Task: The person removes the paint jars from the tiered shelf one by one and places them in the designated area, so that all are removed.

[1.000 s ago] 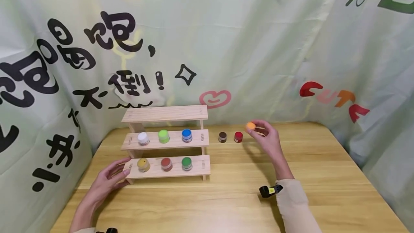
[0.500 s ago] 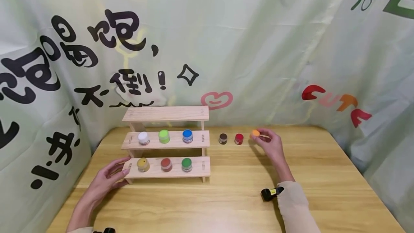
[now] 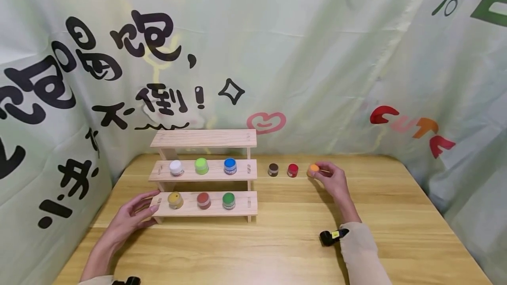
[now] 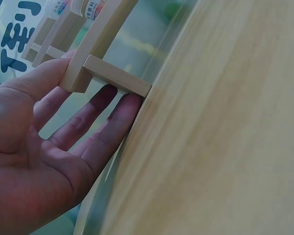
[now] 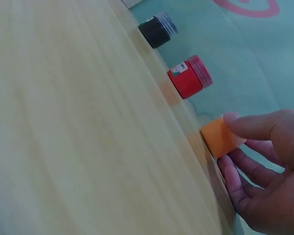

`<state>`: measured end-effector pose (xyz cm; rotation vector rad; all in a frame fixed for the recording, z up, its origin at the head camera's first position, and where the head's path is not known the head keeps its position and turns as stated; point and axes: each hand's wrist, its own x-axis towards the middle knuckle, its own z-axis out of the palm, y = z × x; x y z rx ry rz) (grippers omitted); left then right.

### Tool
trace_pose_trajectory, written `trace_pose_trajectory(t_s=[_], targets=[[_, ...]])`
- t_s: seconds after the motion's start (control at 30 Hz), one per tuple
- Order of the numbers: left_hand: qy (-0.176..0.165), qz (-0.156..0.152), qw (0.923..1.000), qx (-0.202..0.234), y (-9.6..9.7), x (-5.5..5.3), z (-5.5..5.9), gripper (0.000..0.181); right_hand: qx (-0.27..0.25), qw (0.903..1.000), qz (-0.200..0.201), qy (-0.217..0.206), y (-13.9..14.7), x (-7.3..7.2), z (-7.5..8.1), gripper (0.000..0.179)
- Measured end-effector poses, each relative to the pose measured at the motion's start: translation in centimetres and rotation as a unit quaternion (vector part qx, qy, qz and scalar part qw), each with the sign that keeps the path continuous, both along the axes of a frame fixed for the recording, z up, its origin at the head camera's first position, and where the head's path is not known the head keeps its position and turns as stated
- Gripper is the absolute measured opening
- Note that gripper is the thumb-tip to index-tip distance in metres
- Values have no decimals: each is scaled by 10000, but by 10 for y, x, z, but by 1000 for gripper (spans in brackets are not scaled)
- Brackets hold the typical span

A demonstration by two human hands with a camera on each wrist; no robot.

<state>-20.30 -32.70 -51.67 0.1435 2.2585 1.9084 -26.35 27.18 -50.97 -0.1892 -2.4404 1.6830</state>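
Note:
With thumb and fingers, my right hand [image 3: 334, 184] pinches a small orange paint jar [image 5: 217, 137] that stands on the table at the right of a short row. Beside it stand a red paint jar [image 3: 292, 170] and a dark brown or black one [image 3: 273, 169]. My left hand [image 4: 49, 142] grips the left end of the lowest step of a three-step wooden display stand [image 3: 245, 203], its thumb on the board and fingers by the leg. White [image 3: 176, 168], light green [image 3: 201, 166] and blue [image 3: 230, 166] jars sit on the middle step; yellow [image 3: 175, 200], brownish-red [image 3: 203, 200] and green [image 3: 229, 200] ones below.
The stand's top step [image 3: 203, 138] bears no jars. A printed cloth [image 3: 317, 78] hangs behind and at both sides of the wooden table [image 3: 277, 241]. A black wrist camera [image 3: 332, 236] sits at the right sleeve.
My right hand has lowered the orange paint jar onto the table, moving slightly right and toward me, and still pinches it. My left hand stays at the stand.

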Motion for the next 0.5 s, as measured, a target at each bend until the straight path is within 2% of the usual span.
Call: trace_pose_trajectory(t_s=[0.2, 0.4, 0.5], targets=[[5, -13, 10000, 61, 3, -2, 1, 60, 140, 9999, -36, 33, 1, 2, 1, 43], [59, -10, 10000, 10, 1, -1, 1, 59, -94, 9999, 125, 35, 1, 2, 4, 50], [50, -11, 10000, 12, 1, 0, 1, 59, -173, 9999, 5, -5, 0, 4, 10, 51]])
